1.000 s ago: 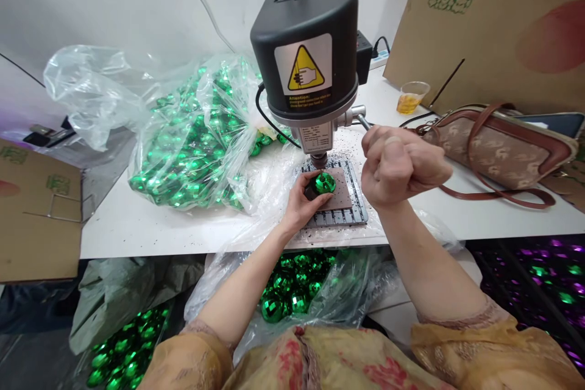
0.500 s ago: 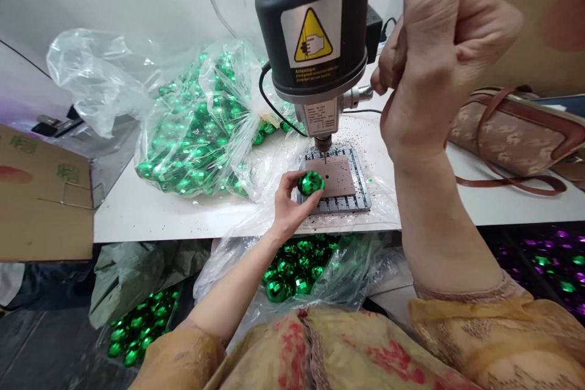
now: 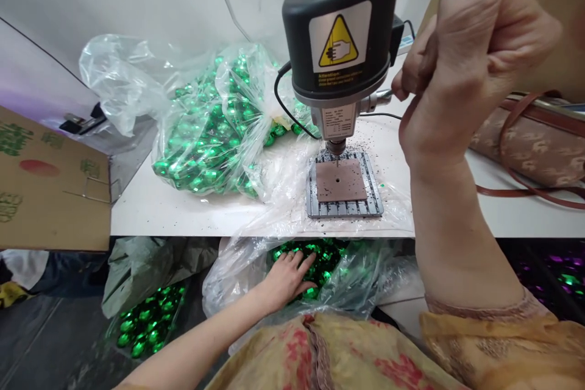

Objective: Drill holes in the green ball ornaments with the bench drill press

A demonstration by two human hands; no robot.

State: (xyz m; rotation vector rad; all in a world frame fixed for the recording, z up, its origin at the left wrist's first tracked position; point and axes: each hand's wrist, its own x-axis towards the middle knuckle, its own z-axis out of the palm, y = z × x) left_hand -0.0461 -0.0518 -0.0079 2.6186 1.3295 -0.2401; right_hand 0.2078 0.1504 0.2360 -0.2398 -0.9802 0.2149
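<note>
Head cam view. The person's left hand (image 3: 287,280) is down below the table edge, fingers spread wide and pressed onto green mirror balls (image 3: 304,250) in a clear plastic bag (image 3: 365,283) right against their body. I can't see a ball gripped, though the plastic and the hand hide part of the pile.

The right hand (image 3: 457,67) is up in a tight fist beside the drill press (image 3: 340,30). The end of the press's lever (image 3: 381,95) disappears into the fingers, so it's probably gripping it, but it's hard to tell from here.

The drill bit (image 3: 337,158) hangs just above a brown pad (image 3: 342,180) with a small hole, on a slotted metal base (image 3: 345,209), with black specks (image 3: 370,140) scattered around.

A big bag of the same balls (image 3: 205,134) sits far left on the table (image 3: 183,213), with more balls (image 3: 146,323) low on the near left. A patterned purse (image 3: 539,146) is on the right, partly hidden behind the forearm.
</note>
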